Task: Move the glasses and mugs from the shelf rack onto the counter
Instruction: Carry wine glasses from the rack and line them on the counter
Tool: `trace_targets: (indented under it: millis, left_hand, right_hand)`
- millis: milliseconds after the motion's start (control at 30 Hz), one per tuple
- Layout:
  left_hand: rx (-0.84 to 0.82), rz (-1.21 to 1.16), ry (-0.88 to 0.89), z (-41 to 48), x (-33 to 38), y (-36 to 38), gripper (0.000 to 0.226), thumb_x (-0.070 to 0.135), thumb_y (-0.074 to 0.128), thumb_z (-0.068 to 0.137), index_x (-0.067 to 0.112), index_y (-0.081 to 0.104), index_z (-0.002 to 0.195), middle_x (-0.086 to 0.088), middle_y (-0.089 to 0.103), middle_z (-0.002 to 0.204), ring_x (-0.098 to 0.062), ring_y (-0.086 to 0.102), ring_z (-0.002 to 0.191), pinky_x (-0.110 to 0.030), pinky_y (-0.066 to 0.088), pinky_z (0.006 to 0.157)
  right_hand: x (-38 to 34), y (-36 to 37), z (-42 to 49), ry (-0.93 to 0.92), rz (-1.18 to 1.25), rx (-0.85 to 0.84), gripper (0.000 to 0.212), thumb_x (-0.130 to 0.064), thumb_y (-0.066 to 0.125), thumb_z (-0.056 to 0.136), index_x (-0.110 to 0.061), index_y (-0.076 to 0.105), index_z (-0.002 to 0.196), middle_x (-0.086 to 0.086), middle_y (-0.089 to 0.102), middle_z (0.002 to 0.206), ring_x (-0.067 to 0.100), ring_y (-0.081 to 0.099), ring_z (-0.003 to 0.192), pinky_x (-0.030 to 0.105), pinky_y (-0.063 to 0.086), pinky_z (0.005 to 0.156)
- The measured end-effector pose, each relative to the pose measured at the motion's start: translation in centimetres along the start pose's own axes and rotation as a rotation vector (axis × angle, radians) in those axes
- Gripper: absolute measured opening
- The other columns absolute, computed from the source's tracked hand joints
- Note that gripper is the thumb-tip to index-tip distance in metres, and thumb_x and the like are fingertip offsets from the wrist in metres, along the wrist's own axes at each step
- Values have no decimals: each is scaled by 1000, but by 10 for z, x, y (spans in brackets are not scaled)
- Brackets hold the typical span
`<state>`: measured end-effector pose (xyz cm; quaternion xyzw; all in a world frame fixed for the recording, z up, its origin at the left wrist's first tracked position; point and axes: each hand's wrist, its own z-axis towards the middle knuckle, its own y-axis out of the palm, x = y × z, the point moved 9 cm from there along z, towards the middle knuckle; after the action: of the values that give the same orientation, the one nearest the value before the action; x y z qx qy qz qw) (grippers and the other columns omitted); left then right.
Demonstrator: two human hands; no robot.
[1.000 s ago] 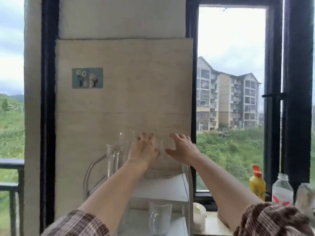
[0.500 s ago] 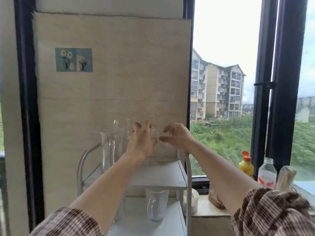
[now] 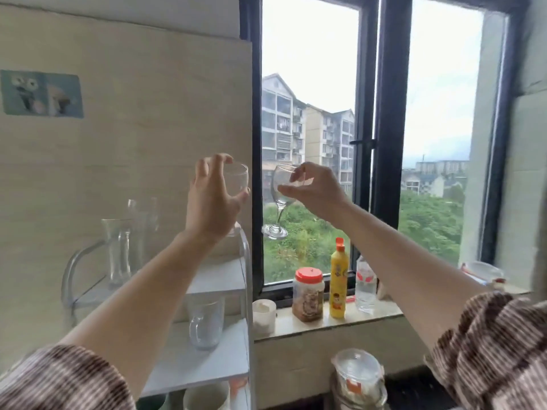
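**Two wine glasses in transit, rack to counter**

While both arms are raised before the window, I am logging each item as it is being carried.

- Left hand [image 3: 211, 199]: fingers curling around the bowl of a stemmed glass [image 3: 236, 180]; its foot is showing just above the top corner of the shelf rack [image 3: 247, 255].
- Right hand [image 3: 313, 189]: fingertips pinching the rim and bowl of a second wine glass [image 3: 279, 199], which is hanging tilted, clear of the rack, in front of the pane.
- Still awaiting transfer: tall clear glasses [image 3: 118, 250] on the top shelf, a handled glass mug [image 3: 205, 324] on the shelf below.
- Counter: not clearly showing here; I am treating its position as unknown.

Handling note: I am judging the rim pinch the weaker hold, so I would be levelling that glass, lowering both slowly, and keeping the feet apart.
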<state>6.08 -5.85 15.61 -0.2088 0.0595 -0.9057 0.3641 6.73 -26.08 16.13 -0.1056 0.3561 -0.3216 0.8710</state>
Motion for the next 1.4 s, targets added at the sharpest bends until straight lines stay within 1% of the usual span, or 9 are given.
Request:
trace_targets:
  millis: [100, 167, 367, 533, 667, 833, 1033, 1233, 1400]
  left_hand:
    - [-60, -70, 44, -24, 39, 28, 52, 21, 76, 75, 19, 47, 117, -9, 51, 122, -18, 51, 89, -30, 40, 74]
    - [-134, -94, 80, -45, 65, 50, 54, 22, 77, 74, 18, 46, 119, -11, 51, 121, -23, 55, 92, -33, 43, 76]
    - [-328, -192, 103, -134, 169, 112, 58, 18, 78, 74, 12, 46, 122, -18, 51, 119, -30, 58, 85, -37, 47, 68]
    - [-437, -309, 137, -217, 283, 155, 56, 19, 76, 75, 12, 47, 123, -16, 53, 117, -30, 57, 95, -33, 45, 75]
    - [-541, -416, 136, -284, 374, 186, 55, 25, 74, 77, 17, 46, 124, -12, 51, 124, -28, 56, 100, -31, 45, 78]
    - [-666, -582, 81, -371, 481, 222, 53, 24, 75, 74, 24, 48, 120, -5, 50, 118, -24, 57, 96, -26, 38, 77]
    - [-847, -737, 119, -454, 606, 260, 59, 24, 75, 73, 24, 45, 123, -2, 47, 118, -21, 55, 90, -26, 38, 72]
    - [-984, -891, 169, -512, 727, 298, 60, 25, 72, 76, 26, 43, 128, -2, 45, 130, -19, 56, 101, -25, 41, 78]
    - [-1061, -972, 211, -550, 820, 343, 59, 26, 73, 76, 25, 44, 128, -1, 46, 128, -16, 54, 101, -25, 41, 81]
  right_hand:
    - [22, -47, -35, 39, -56, 14, 27, -27, 77, 79, -13, 58, 91, 10, 63, 111, 27, 58, 106, 45, 49, 92]
    - [41, -79, -62, 89, -63, 38, 29, -29, 78, 78, -12, 58, 89, 11, 65, 109, 29, 61, 102, 45, 50, 90]
    - [100, -190, -170, 249, -179, 65, 26, -28, 79, 77, -15, 57, 81, -6, 57, 81, 15, 54, 76, 25, 40, 60]
    - [142, -289, -274, 396, -319, 32, 27, -33, 78, 77, -22, 54, 82, -6, 56, 79, 13, 54, 70, 26, 40, 59]
    - [154, -372, -353, 427, -454, 82, 28, -31, 79, 76, -17, 55, 81, -16, 48, 76, 12, 47, 76, 8, 32, 52]
    - [173, -468, -457, 584, -511, 136, 27, -32, 76, 75, -18, 54, 82, -6, 49, 72, 15, 48, 69, 23, 34, 54]
    - [188, -574, -571, 758, -553, 207, 38, -36, 76, 75, -28, 50, 102, -3, 56, 105, 11, 51, 81, 25, 38, 65]
    - [196, -683, -659, 916, -568, 419, 73, -33, 78, 73, -21, 43, 136, -3, 55, 122, 14, 57, 103, 26, 44, 82]
    - [218, -763, -710, 987, -624, 520, 76, -29, 80, 73, -17, 44, 139, -1, 55, 128, 11, 57, 99, 22, 44, 80]
